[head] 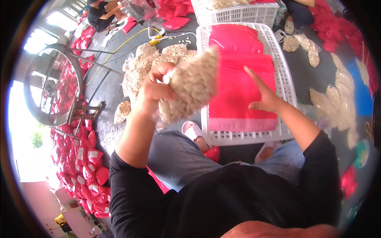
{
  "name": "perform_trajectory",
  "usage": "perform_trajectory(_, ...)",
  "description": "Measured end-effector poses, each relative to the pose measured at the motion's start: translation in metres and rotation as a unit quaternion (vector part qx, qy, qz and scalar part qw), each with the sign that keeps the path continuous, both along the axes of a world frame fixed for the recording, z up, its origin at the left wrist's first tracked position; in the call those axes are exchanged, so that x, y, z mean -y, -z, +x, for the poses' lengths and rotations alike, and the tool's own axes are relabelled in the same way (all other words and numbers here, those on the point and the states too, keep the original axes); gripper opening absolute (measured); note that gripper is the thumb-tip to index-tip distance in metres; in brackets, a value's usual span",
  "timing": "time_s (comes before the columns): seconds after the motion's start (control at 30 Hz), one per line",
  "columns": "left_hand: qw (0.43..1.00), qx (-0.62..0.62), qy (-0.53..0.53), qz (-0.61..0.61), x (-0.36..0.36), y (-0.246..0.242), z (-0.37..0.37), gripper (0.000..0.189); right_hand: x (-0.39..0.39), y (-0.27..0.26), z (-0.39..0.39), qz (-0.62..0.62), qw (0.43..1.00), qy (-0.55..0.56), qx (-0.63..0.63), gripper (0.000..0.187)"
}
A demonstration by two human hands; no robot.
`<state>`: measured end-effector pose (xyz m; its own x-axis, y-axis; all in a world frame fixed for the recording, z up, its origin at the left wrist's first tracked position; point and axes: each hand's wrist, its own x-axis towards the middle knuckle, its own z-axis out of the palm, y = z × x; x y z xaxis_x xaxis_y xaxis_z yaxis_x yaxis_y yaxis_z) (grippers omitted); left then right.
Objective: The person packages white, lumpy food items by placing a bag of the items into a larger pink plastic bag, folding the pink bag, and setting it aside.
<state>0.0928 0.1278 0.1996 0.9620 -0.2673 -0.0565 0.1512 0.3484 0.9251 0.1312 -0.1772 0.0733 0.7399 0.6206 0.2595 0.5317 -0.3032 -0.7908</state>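
My left hand (157, 89) grips a clear plastic bag of pale, bean-like pieces (193, 86), tilted and held up at the left side of a white plastic crate (247, 137). The bag looks slightly blurred. Across the crate's perforated top lie flat red plastic mailing bags (235, 95), with another red bag (235, 38) at the far end. Over the right part of the near red bags hovers my right hand (265, 95), thumb and fingers spread, holding nothing. Whether its fingertips touch the red plastic I cannot tell.
More filled clear bags (140, 68) are heaped on the floor left of the crate, others (339, 98) at right. A large round fan (53, 84) stands at left beside piled red parcels (80, 166). Behind is another white crate (238, 15). Two people (102, 16) sit farther off.
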Motion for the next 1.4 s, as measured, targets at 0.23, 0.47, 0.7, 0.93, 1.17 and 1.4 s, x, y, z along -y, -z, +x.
perform_trajectory(0.23,0.972,0.018,0.197,-0.128,0.091,0.033,-0.049,0.027,0.009,-0.05,-0.1,0.235,0.901,-0.086,-0.355,0.054)
perform_trajectory(0.47,0.798,0.383,0.121,0.449,0.085,0.161,-0.007,0.025,0.091,0.004,-0.153,0.429,0.775,0.293,-0.359,0.032)
perform_trajectory(0.7,0.768,0.422,0.144,0.46,0.097,0.196,-0.002,0.025,0.12,0.015,-0.136,0.547,0.698,0.275,-0.372,0.035)
perform_trajectory(0.93,0.824,0.3,0.146,0.459,0.088,0.19,0.002,0.018,0.103,-0.007,-0.131,0.578,0.664,0.226,-0.417,0.047)
perform_trajectory(1.17,0.837,0.225,-0.015,0.498,0.1,0.173,-0.002,0.017,0.04,-0.014,-0.119,0.504,0.803,0.2,-0.246,0.044)
perform_trajectory(1.4,0.833,0.208,-0.234,0.456,0.112,0.172,-0.002,0.02,-0.007,0.005,-0.082,0.637,0.645,0.302,-0.296,0.034)
